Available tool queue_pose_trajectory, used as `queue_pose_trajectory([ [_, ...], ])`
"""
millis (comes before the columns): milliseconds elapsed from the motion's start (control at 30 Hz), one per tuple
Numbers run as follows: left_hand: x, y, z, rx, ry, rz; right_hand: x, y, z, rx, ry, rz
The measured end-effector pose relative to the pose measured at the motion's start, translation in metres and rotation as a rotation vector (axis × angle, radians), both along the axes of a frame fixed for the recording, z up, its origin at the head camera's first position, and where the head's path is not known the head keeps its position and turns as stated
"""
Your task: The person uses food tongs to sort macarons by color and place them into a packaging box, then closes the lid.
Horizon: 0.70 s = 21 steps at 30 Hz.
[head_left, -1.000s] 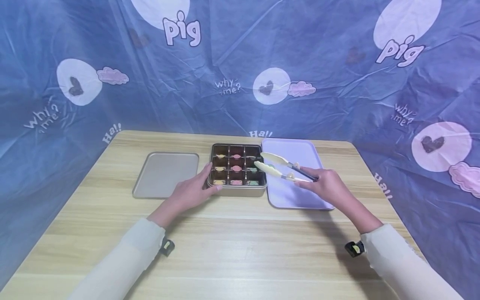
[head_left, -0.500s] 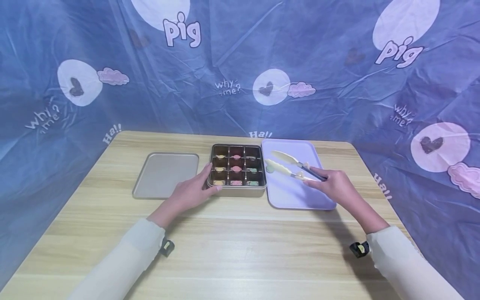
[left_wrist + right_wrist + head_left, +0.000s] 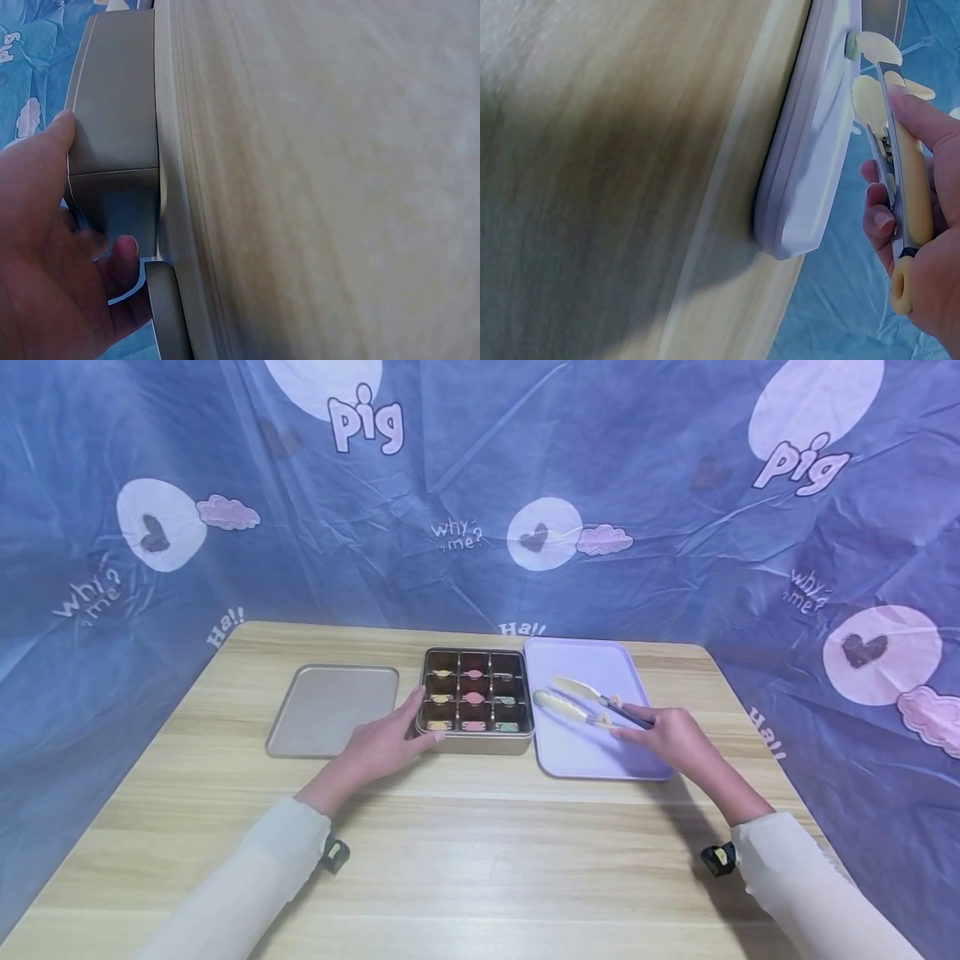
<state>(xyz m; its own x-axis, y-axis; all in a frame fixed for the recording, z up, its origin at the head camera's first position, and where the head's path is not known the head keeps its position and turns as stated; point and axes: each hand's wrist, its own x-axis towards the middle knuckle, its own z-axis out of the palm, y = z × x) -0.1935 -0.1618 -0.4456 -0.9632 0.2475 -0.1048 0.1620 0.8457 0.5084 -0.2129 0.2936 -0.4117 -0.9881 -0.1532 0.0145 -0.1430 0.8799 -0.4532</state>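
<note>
A divided metal box point(image 3: 474, 744) holds small wrapped-looking pieces in yellow, pink and green columns; its back right compartment looks dark. At its front left corner my left hand point(image 3: 381, 745) holds it, thumb against the front wall and fingers along the left side. My right hand point(image 3: 667, 735) grips food tongs point(image 3: 573, 708) with cream tips, their arms spread apart, low over the lilac tray point(image 3: 592, 760). A round green piece point(image 3: 852, 45) lies on the tray right at the tip of the nearer tong arm, partly covered by it.
A flat, rimmed metal lid or tray point(image 3: 333, 710) lies left of the box. The lilac tray stands right beside the box's right side. Behind the wooden table point(image 3: 450, 860) hangs a blue printed cloth point(image 3: 480, 468).
The tongs have moved right from the box's right edge and lowered over the lilac tray, toward the green piece. My left hand and the box have stayed put.
</note>
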Motion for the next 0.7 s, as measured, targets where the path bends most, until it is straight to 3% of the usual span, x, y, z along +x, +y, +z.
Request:
queue_pose_trajectory([
  [433, 0.0001, 0.0005, -0.0011, -0.003, 0.004, 0.001, -0.0009, 0.0014, -0.0046, -0.006, -0.073, 0.007],
  [700, 0.0003, 0.0002, 0.0000, -0.001, 0.002, 0.001, -0.0007, 0.0003, -0.0053, -0.018, -0.068, 0.008],
])
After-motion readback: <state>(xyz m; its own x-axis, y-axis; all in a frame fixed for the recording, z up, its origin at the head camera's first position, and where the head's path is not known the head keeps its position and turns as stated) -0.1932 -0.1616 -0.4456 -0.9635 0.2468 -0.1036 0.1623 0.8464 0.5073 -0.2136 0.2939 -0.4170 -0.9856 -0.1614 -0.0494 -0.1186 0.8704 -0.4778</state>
